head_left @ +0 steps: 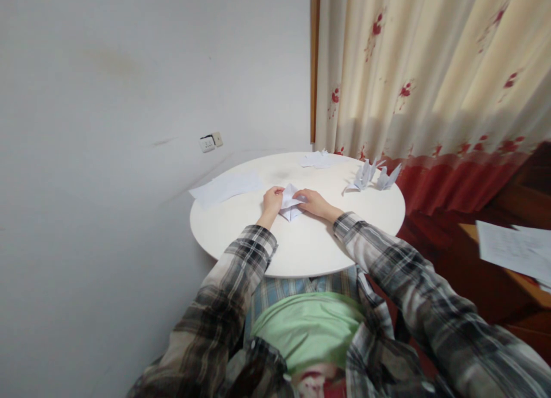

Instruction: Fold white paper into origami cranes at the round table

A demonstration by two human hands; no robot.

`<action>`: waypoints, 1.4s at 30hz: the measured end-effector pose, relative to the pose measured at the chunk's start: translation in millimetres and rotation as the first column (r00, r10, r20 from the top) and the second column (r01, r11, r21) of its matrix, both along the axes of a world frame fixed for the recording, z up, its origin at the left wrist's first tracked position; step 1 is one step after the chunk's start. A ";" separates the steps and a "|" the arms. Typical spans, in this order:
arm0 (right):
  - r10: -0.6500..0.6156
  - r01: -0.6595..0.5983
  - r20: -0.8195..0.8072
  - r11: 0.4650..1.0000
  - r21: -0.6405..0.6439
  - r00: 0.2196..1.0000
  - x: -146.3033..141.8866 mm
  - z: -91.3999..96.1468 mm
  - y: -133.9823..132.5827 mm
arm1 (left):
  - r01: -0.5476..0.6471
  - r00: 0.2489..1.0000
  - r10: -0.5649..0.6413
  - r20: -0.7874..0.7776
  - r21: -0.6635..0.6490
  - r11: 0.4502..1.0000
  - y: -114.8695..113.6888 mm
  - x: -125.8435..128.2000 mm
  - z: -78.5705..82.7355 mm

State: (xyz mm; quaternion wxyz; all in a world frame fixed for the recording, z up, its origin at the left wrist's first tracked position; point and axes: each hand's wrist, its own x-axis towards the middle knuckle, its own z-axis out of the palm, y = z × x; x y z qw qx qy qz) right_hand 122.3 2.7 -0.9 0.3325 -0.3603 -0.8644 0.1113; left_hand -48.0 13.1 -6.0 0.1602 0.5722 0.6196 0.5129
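Note:
A small folded piece of white paper (291,201) is between my two hands, over the middle of a round white table (310,248). My left hand (272,200) grips its left edge with the fingers curled in. From the right, my right hand (314,203) pinches the paper's upper right part between thumb and fingers. The paper shows several creases, with a point at the top and another toward me. Its underside is hidden.
Flat white sheets (226,187) lie at the table's left edge. Folded paper figures (365,175) stand at the right, and more paper (317,159) lies at the back. A wall (107,157) borders the left; written sheets (512,246) rest on wooden furniture at right.

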 end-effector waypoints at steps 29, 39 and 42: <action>-0.472 0.483 0.117 0.869 -0.105 0.874 3.0 17.5 -10.1 | 0.209 0.958 -0.220 0.184 0.075 0.975 -3.8 10.5 4.5; -0.496 0.506 0.113 0.858 -0.092 0.861 2.6 18.0 -11.5 | 0.286 0.942 -0.300 0.148 0.107 0.952 -6.2 12.0 -0.3; -0.492 0.502 0.109 0.860 -0.090 0.863 2.3 17.7 -11.2 | 0.256 0.955 -0.269 0.121 0.113 0.960 -7.2 10.4 0.1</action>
